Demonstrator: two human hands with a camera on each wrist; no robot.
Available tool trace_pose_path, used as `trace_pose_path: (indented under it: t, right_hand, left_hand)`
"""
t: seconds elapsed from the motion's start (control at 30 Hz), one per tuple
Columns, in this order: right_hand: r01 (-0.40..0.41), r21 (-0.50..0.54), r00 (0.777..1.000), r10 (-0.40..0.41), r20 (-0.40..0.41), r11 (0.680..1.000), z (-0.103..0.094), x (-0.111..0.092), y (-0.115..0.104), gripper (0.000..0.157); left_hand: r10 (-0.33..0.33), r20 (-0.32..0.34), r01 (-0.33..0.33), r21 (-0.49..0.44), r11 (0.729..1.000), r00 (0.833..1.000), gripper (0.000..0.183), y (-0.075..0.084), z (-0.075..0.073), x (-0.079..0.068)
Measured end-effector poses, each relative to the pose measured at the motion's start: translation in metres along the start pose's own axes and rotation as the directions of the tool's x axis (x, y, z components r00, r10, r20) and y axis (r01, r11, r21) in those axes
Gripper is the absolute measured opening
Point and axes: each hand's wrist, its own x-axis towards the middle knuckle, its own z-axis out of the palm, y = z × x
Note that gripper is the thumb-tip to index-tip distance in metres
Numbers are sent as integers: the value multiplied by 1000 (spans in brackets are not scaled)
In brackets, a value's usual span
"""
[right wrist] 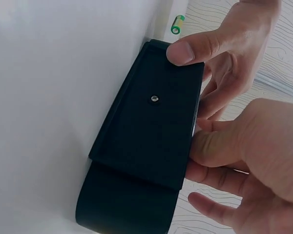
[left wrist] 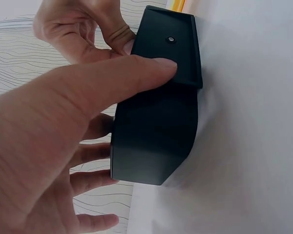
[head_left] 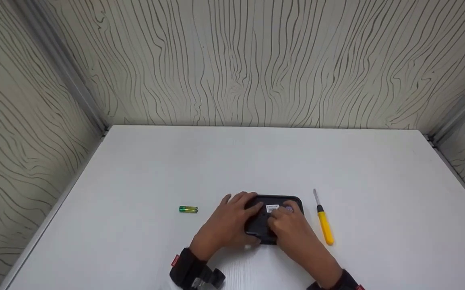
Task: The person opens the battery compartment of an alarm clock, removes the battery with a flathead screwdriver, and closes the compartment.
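A black rounded box-shaped device [head_left: 280, 198] rests on the white table, a white barcode label [head_left: 272, 208] on its upward face. My left hand [head_left: 230, 219] grips its left end, with the thumb on the near side and fingers over the top face. On that near side, the right wrist view shows a small screw [right wrist: 155, 98] in a raised panel. My right hand [head_left: 292, 227] has its fingers bent against the upward face, right of the label. What lies under those right fingertips is hidden.
Green-and-yellow batteries [head_left: 188, 209], seemingly two side by side, lie left of the device. A screwdriver [head_left: 325, 227] with a yellow handle lies to its right, tip pointing away. Wood-grain patterned panels [head_left: 236, 64] stand behind the table and along both sides.
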Motion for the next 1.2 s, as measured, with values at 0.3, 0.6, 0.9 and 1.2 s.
trace_pose_path:
  t: [0.3,0.6,0.9,1.2]
  right_hand:
    - [-31,46,996,27,83,998,-5,-2,5,8]
    - [-135,83,987,126,103,987,-9,-4,24,30]
    - [-196,185,975,172,140,963,-14,-10,50,92]
    - [-256,331,943,158,294,908,-4,-18,69,129]
  left_hand:
    - [-8,30,8,1,1000,1000,82,-1,1,0]
    - [-6,37,6,13,1000,999,82,-1,0,0]
    - [-23,44,23,6,1000,999,84,-1,0,2]
    - [-34,47,35,-14,999,998,85,-1,1,2]
